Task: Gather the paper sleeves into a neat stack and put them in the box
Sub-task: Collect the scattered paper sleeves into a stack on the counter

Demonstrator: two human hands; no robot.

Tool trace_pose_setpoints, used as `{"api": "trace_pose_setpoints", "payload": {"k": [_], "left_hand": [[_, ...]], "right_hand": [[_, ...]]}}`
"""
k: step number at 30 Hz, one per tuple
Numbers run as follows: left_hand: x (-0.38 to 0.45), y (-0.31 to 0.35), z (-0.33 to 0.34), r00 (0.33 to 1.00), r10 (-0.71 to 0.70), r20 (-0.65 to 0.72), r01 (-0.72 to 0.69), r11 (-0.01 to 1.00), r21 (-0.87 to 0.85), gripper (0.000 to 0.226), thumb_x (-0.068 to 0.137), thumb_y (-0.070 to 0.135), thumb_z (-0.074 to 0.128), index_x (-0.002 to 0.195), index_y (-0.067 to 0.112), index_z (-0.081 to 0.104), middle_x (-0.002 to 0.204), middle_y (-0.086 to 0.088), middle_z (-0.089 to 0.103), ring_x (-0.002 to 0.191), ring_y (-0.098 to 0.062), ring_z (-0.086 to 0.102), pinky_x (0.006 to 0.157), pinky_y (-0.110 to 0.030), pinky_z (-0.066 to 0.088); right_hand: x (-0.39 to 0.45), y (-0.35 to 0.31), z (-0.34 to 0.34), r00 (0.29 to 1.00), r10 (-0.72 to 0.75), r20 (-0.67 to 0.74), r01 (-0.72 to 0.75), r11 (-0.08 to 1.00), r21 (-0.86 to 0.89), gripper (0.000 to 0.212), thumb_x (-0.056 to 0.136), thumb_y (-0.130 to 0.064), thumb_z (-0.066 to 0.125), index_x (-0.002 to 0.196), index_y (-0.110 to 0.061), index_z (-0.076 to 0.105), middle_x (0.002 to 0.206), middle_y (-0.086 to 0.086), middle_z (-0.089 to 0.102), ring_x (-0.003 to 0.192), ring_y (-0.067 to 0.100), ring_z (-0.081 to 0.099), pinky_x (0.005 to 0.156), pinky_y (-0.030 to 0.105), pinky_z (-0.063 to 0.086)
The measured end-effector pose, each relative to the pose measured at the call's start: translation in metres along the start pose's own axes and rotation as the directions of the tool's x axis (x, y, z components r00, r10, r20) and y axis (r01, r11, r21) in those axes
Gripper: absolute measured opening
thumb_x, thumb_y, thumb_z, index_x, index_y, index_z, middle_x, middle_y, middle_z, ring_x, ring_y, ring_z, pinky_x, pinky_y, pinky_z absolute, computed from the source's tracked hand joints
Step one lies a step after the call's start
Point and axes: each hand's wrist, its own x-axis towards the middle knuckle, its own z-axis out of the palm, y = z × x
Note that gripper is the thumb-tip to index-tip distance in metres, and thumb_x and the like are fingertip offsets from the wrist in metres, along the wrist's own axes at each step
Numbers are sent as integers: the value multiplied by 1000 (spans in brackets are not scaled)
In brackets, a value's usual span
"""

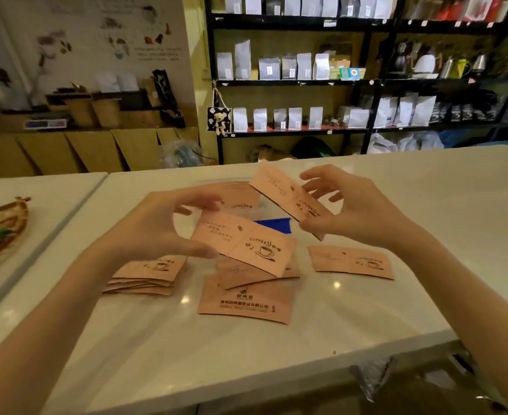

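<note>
Flat, salmon-brown paper sleeves printed with a coffee cup — one pinched in the left hand (157,226), another (288,199) gripped by the right hand (351,211), both raised above the white table (246,348). More scattered below, small pile (145,275) at left.

the paper sleeves (243,248) look like matt kraft paper, pinkish brown, with dark print that has no shine. the counter (246,348) under them is a smooth, glossy white top that mirrors the ceiling lights as bright spots. a blue piece (273,225) among them looks like smooth plastic.
</note>
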Motion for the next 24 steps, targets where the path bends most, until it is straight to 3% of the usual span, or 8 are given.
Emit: {"api": "trace_pose_setpoints", "payload": {"k": [4,10,12,15,21,24], "left_hand": [[-21,-24,-18,991,-109,-78,111,993,26,72,55,34,80,114,44,40,102,32,49,95,11,45,77,-9,36],[-54,-56,-37,948,-290,-132,292,956,2,84,44,58,77,118,41,40,104,30,50,100,1,48,92,-23,37],[-63,-65,-41,930,-337,-146,340,941,-10,84,47,52,78,120,38,40,103,29,50,100,-1,47,96,-28,37],[-72,-76,-40,895,-413,-169,416,909,-21,75,59,29,79,123,29,42,99,27,47,99,-4,42,96,-29,35],[-87,-106,-27,862,-485,-147,481,874,-62,88,58,33,80,132,32,32,115,18,46,106,-2,41,98,-25,32],[-90,-109,-26,863,-494,-106,488,869,-81,89,59,36,79,131,38,28,115,18,48,112,-7,39,103,-31,31]], "right_hand": [[26,-25,25,990,-140,1,140,989,46,61,70,-26,72,123,-27,42,124,-4,56,100,6,49,65,8,37],[57,-58,72,957,-268,116,260,963,76,61,69,-30,73,122,-28,43,125,-4,55,102,6,50,72,14,47],[64,-67,88,943,-293,160,283,956,81,62,69,-32,72,123,-29,42,125,-5,55,104,7,51,80,24,52],[70,-78,110,915,-319,245,308,948,84,61,70,-33,71,124,-29,41,122,-7,54,103,6,50,86,28,50],[69,-91,139,858,-338,386,332,940,85,64,71,-31,69,127,-31,37,127,-5,52,109,11,52,86,30,52],[68,-91,148,847,-332,416,339,939,60,67,72,-30,68,129,-30,34,130,-4,51,113,12,49,91,29,48]]}}
